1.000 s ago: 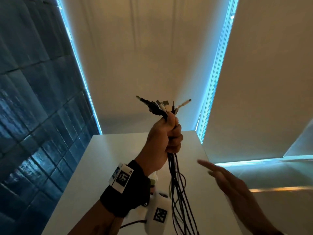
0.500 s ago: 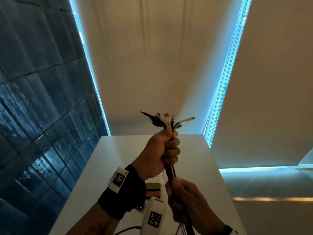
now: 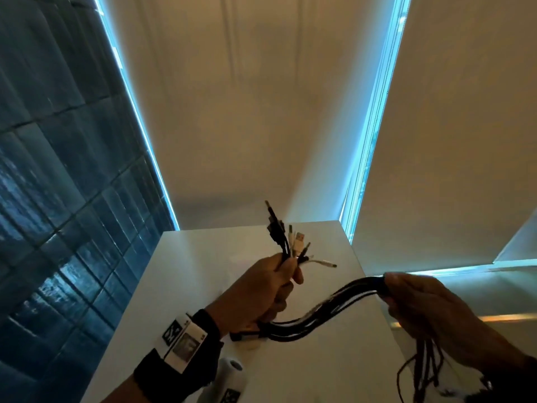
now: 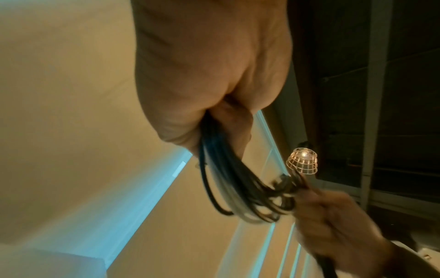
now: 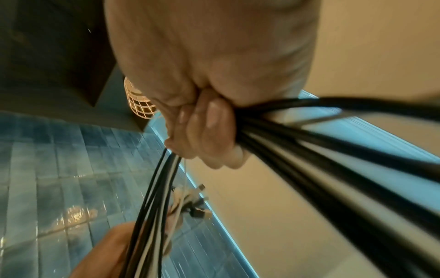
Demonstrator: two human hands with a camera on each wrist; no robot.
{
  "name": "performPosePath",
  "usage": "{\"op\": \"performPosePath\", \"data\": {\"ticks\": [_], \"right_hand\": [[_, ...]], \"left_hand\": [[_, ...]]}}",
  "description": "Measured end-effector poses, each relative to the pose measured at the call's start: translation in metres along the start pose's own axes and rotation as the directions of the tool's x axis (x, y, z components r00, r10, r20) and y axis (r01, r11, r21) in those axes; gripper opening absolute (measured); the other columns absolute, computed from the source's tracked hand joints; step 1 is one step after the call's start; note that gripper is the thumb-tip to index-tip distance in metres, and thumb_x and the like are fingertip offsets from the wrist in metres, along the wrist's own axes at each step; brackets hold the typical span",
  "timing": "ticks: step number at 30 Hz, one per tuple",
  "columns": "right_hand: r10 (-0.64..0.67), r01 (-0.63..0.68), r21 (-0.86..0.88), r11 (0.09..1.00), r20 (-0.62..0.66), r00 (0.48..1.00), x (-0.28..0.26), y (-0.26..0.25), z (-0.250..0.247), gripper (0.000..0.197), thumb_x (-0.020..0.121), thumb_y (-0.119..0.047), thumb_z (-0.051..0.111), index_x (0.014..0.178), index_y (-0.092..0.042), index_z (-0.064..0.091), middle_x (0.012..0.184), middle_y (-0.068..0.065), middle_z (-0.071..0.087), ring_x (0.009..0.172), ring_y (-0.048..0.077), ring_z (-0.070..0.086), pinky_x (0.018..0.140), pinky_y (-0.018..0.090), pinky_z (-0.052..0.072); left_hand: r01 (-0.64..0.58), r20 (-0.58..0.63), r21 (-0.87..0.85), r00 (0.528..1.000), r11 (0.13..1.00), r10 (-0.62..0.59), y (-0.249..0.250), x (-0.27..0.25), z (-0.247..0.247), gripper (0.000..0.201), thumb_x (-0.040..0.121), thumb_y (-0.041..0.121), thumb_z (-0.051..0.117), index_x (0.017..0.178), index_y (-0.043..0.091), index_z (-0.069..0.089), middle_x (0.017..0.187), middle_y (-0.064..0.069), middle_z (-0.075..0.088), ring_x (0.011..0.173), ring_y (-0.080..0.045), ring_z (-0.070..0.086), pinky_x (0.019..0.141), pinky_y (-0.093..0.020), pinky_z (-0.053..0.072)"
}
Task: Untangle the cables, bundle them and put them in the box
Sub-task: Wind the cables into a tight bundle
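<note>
A bundle of black and white cables (image 3: 325,312) stretches between my two hands above a white table (image 3: 186,274). My left hand (image 3: 261,289) grips the bundle just below its connector ends (image 3: 293,242), which fan out upward. My right hand (image 3: 412,301) grips the bundle farther along, out to the right, and the loose tails (image 3: 421,370) hang down from it. In the left wrist view the cables (image 4: 228,180) run from my left fist (image 4: 204,105) to the right hand (image 4: 333,222). In the right wrist view my fingers (image 5: 209,127) curl round the cables (image 5: 309,143). No box is in view.
A white roll-shaped object (image 3: 229,379) with a printed marker and a small dark item (image 3: 241,335) lie on the table near my left wrist. A blue tiled wall (image 3: 58,228) stands to the left, window blinds (image 3: 450,141) to the right. A caged lamp (image 4: 302,159) hangs overhead.
My right hand took hold of the bundle below the left hand, then slid along it out to the right, bending the cables sideways. The left hand has lowered slightly, still gripping.
</note>
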State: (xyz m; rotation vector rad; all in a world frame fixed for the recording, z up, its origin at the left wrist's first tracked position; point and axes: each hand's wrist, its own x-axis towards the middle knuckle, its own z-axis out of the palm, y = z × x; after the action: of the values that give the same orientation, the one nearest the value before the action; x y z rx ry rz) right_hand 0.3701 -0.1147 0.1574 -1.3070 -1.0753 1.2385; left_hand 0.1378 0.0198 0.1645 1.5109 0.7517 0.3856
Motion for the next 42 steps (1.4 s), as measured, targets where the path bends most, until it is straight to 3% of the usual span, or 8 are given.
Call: {"op": "performPosePath", "data": {"ticks": [8,13,23,26,29,33,39,42], "right_hand": [[-0.147,0.145,-0.119,0.982,-0.013,0.989,0.046,-0.032,0.007,0.041,0.092,-0.043,0.051,0.060,-0.018,0.050,0.051,-0.003,0.023,0.047,0.011,0.014,0.043,0.022,0.011],[-0.115,0.115,-0.151,0.982,0.007,0.993,0.060,-0.029,0.015,0.039,0.091,-0.040,0.048,0.062,-0.015,0.048,0.051,-0.003,0.024,0.046,0.010,0.015,0.041,0.018,0.016],[-0.049,0.082,-0.238,0.968,0.141,0.989,0.064,-0.022,0.003,0.047,0.074,-0.064,0.059,0.062,-0.019,0.051,0.053,-0.001,0.026,0.044,0.011,0.017,0.041,0.019,0.019],[0.030,0.020,-0.233,0.972,0.208,0.978,0.063,-0.021,-0.010,0.046,0.080,-0.058,0.055,0.069,-0.014,0.055,0.055,0.001,0.024,0.044,0.012,0.015,0.040,0.018,0.018],[0.167,-0.087,-0.270,0.959,0.288,0.943,0.057,-0.016,-0.025,0.057,0.084,-0.060,0.051,0.080,-0.005,0.061,0.058,0.006,0.024,0.046,0.015,0.015,0.043,0.023,0.018],[0.271,-0.197,-0.244,0.950,0.321,0.908,0.050,-0.005,-0.044,0.064,0.086,-0.057,0.048,0.087,0.005,0.064,0.058,0.005,0.025,0.045,0.017,0.028,0.054,0.031,0.044],[0.162,-0.162,0.000,0.987,-0.046,0.986,0.050,0.003,-0.020,0.031,0.097,-0.023,0.051,0.090,0.001,0.070,0.060,0.003,0.027,0.048,0.011,0.015,0.045,0.021,0.013],[-0.112,-0.010,-0.355,0.935,-0.323,0.940,0.048,0.005,0.026,0.029,0.098,-0.017,0.049,0.081,-0.012,0.071,0.050,-0.005,0.037,0.039,0.008,0.026,0.042,0.023,0.021]], "left_hand": [[0.048,0.155,-0.141,0.988,0.989,-0.026,-0.001,-0.003,0.036,0.045,0.099,0.047,0.041,0.114,0.010,0.061,0.058,0.004,0.022,0.042,-0.008,0.018,0.038,-0.018,0.020],[0.060,0.076,-0.003,0.995,0.998,-0.059,-0.010,0.001,0.050,0.016,0.082,0.034,0.075,0.091,0.021,0.071,0.059,0.014,0.061,0.046,-0.001,0.050,0.056,-0.019,0.039],[0.020,0.121,0.099,0.992,0.995,-0.032,-0.029,0.008,0.037,0.025,0.095,0.023,0.056,0.070,0.023,0.060,0.078,0.007,0.065,0.081,-0.010,0.059,0.087,-0.030,0.047],[0.076,0.122,-0.195,0.991,0.978,-0.053,-0.036,0.010,0.033,0.025,0.098,0.010,0.049,0.074,0.014,0.051,0.065,-0.002,0.058,0.066,-0.023,0.062,0.073,-0.036,0.055],[0.111,0.050,-0.310,0.994,0.944,-0.100,-0.045,0.011,0.032,0.029,0.102,0.018,0.047,0.073,0.015,0.042,0.058,0.002,0.032,0.047,-0.014,0.032,0.048,-0.026,0.039],[0.067,-0.016,-0.298,0.997,0.952,-0.075,-0.052,0.011,0.029,0.032,0.100,0.023,0.051,0.070,0.017,0.040,0.059,0.003,0.025,0.046,-0.011,0.020,0.041,-0.021,0.026],[0.110,-0.071,-0.301,0.988,0.947,-0.137,-0.058,0.020,0.041,0.053,0.087,0.061,0.055,0.063,0.023,0.026,0.062,0.000,0.015,0.053,-0.016,0.009,0.045,-0.026,0.014],[0.138,-0.090,-0.352,0.980,0.926,-0.180,-0.058,0.027,0.047,0.060,0.069,0.084,0.043,0.059,0.025,0.031,0.061,0.000,0.019,0.060,-0.019,0.009,0.052,-0.031,0.012]]}}
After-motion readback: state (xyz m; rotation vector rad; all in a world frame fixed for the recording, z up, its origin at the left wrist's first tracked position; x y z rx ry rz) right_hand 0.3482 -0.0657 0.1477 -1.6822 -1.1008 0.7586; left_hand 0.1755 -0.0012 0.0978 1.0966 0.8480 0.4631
